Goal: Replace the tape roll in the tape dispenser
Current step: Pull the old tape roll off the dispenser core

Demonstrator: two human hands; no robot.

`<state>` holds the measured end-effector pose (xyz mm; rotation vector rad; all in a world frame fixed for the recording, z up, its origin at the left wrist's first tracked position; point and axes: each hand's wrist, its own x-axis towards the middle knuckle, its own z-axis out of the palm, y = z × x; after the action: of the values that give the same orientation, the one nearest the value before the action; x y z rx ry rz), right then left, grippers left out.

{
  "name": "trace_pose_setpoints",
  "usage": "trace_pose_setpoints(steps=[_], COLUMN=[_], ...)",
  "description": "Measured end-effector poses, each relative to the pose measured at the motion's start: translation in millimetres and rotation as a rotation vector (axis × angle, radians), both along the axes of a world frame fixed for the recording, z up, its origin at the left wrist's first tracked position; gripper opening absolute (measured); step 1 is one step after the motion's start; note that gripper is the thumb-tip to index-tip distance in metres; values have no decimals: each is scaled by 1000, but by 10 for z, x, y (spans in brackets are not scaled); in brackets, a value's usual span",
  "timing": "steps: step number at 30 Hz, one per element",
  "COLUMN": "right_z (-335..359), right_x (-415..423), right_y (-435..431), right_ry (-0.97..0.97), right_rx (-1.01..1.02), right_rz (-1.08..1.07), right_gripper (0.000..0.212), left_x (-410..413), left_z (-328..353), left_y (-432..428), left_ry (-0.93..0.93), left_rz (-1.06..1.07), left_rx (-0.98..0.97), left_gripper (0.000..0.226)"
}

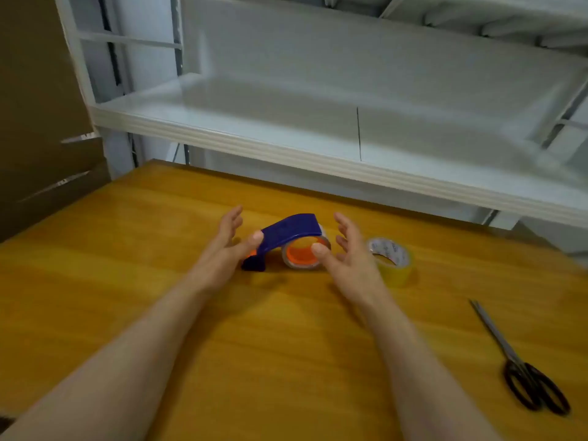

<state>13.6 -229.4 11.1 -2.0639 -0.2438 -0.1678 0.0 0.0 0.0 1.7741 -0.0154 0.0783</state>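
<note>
Neither hand has a grip yet: the left hand (227, 240) and right hand (348, 249) are both spread, fingers nearly straight and palms turned toward each other, with the tape dispenser (286, 232) between them on the wooden table (143, 265). The left thumb tip lies at the blue cover near its lower end and the right thumb tip sits in front of the rim of the mounted roll (302, 254); whether either thumb actually touches cannot be told. The dispenser's long axis runs roughly across the person, its low nose toward the left hand and the roll end, with its orange core facing the person, toward the right hand. So the left hand looks best placed to steady the body while the right, which is nearer, draws the spent roll out toward the person along the core's axis. The fresh tape roll (393, 262) lies just beyond the right hand, on its outer side, so that hand is also the nearer one to it. The scissors (521, 367) lie well apart to the right.
</note>
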Motion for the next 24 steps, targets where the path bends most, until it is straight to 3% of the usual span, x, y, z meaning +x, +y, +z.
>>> trace_pose_setpoints(steps=[6, 13, 16, 19, 24], right_z=[-87, -103, -32, 31, 115], right_x=[65, 146, 113, 81, 17], right_y=[164, 85, 30, -15, 52], right_ry=[-33, -65, -82, -83, 59], right_rx=[-68, -127, -135, -112, 274], right_rz=[97, 63, 90, 150, 83], right_gripper=[83, 87, 85, 68, 55], left_x=[110, 146, 122, 106, 101], left_z=[3, -36, 1, 42, 93], left_y=[33, 36, 59, 82, 57], left_ry=[100, 62, 8, -11, -4], left_rz=[-169, -168, -215, -260, -111], left_rx=[295, 358, 272, 143, -383], left_gripper=[123, 115, 115, 117, 107])
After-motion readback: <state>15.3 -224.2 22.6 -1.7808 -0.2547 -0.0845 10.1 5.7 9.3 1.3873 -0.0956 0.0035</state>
